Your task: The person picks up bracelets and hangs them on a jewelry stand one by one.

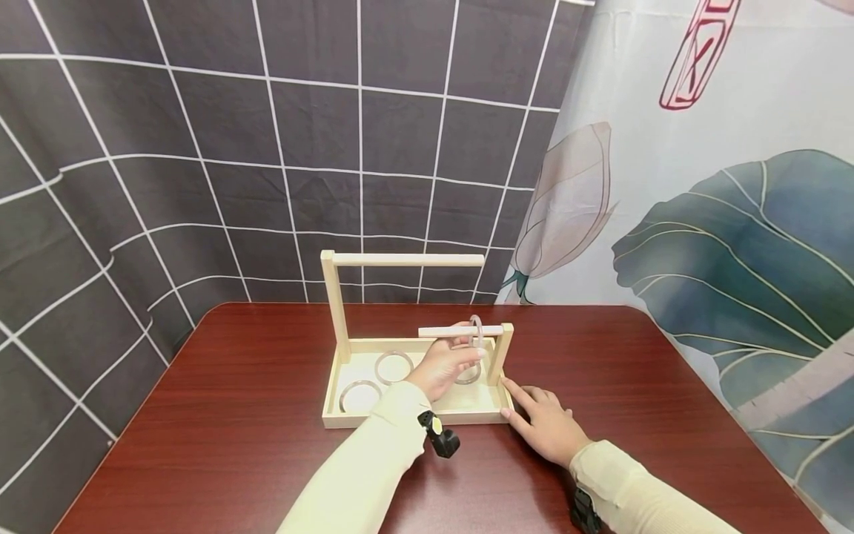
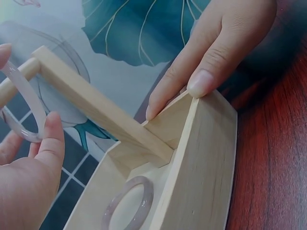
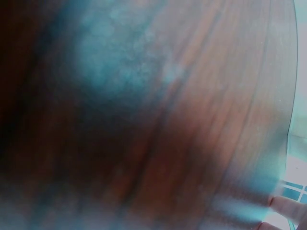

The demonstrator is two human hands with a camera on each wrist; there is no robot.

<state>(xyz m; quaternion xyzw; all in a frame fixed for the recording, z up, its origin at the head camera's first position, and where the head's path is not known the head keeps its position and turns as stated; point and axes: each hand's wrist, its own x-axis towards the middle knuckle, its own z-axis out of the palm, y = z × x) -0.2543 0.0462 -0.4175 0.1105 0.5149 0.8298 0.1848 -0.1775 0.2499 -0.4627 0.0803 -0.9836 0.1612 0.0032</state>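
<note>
My left hand (image 1: 445, 365) pinches a pale translucent bangle (image 2: 31, 96) between thumb and fingers. This bangle encircles the lower rod (image 1: 434, 331) of a light wooden stand, near the rod's post (image 1: 502, 356). The stand has a shallow tray base (image 1: 416, 421). Inside the tray lie two bangles at the left, a front one (image 1: 342, 397) and a rear one (image 1: 394, 354), plus another bangle (image 2: 146, 203) at the right, below the lower rod. Extended fingers and thumb of my right hand (image 1: 548, 426) rest on the tray's right end, at its front corner.
A taller post (image 1: 336, 308) at the tray's left carries a long upper rod (image 1: 410, 259). The stand is on a reddish-brown table (image 1: 247, 423). Behind it hang a dark grid-patterned cloth (image 1: 320, 133) and a white leaf-printed cloth (image 1: 640, 170). Blur fills most of the right wrist view.
</note>
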